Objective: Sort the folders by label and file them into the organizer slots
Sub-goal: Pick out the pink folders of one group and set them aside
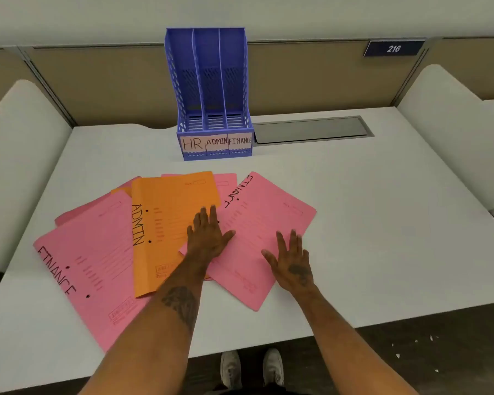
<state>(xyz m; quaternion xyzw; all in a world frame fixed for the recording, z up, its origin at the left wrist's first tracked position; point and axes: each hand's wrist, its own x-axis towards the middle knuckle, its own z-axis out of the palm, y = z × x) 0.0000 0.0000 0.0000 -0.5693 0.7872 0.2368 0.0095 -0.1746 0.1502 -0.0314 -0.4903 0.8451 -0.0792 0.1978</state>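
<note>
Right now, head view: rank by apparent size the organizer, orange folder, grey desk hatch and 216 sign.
1. The organizer and the orange folder look about alike. The folder is nearer and partly covered, so I won't rank them.
2. The grey desk hatch.
3. The 216 sign, smallest.

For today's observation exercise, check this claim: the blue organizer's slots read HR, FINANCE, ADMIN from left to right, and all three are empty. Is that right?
Not quite. In the head view the blue organizer reads HR, ADMIN, FINANCE from left to right; all three slots are empty.
</note>
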